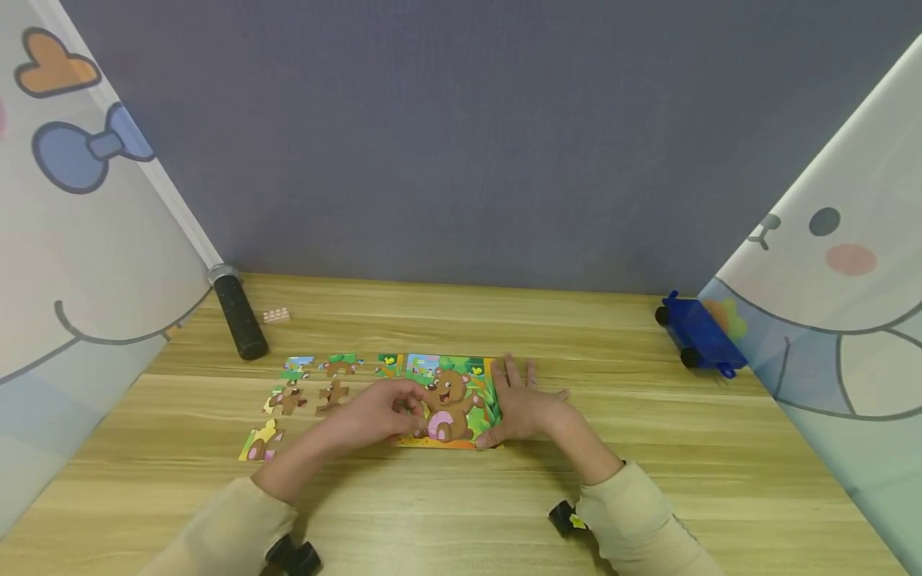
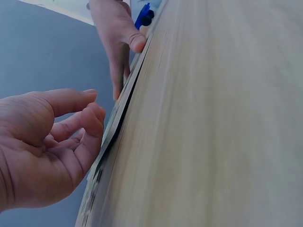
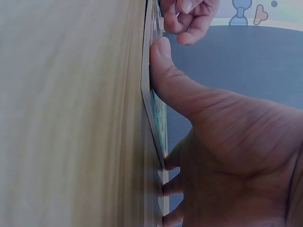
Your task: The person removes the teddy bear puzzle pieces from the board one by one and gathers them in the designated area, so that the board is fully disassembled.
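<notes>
A flat jigsaw puzzle [image 1: 448,404] with a brown bear lies on the wooden table. Over its left part hovers my left hand [image 1: 382,412], fingers loosely curled and thumb near the index finger; I see no piece between them in the left wrist view. My right hand [image 1: 522,408] rests at the puzzle's right side, fingers spread and fairly straight, the thumb [image 3: 163,66] on its near edge. Left of the board lie several loose puzzle pieces, among them a bear-face piece [image 1: 286,398], a brown piece [image 1: 332,396] and a yellow-and-brown piece [image 1: 261,442]. A green piece [image 1: 389,365] sits by the upper left edge.
A black-handled cylinder [image 1: 240,316] lies at the back left, beside a small pale pink studded brick [image 1: 277,315]. At the back right stands a blue toy cart [image 1: 702,336] with black wheels. A grey panel [image 1: 461,144] rises behind the table [image 1: 446,512], with printed cloths either side.
</notes>
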{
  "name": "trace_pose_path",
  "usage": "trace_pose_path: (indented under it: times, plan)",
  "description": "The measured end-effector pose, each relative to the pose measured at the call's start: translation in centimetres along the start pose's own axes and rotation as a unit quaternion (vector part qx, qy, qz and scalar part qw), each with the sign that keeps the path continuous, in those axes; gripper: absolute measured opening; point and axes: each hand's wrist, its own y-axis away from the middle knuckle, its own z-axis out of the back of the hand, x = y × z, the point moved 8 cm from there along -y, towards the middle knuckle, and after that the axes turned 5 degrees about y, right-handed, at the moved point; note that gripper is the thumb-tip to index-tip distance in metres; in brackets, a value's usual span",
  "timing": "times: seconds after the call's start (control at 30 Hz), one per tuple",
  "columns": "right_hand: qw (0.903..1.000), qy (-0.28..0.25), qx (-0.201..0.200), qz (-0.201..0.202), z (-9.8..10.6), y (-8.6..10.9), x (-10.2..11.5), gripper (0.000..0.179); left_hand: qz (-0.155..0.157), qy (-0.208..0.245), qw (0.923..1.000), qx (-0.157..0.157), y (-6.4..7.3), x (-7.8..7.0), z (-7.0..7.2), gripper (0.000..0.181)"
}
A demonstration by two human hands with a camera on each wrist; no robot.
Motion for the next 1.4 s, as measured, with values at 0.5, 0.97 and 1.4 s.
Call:
trace_pose_path:
  times: [0.5, 0.97, 1.4]
  plan:
    - [0.9999, 0.002, 0.001, -0.01, -0.1, -0.1, -0.1, 0.131, 0.026, -0.032, 0.9987, 0.031, -0.9, 0.3, -1.3, 0.034]
    - [1.0, 0.006, 0.002, -0.007, -0.1, 0.0, -0.1, 0.13, 0.025, -0.016, 0.9995, 0.01, -1.0, 0.5, -0.8, 0.028]
    - [0.9999, 0.013, 0.009, -0.005, -0.1, 0.0, -0.2, 0.133, 0.038, 0.038, 0.9985, 0.009, -1.1, 0.6, -1.1, 0.024]
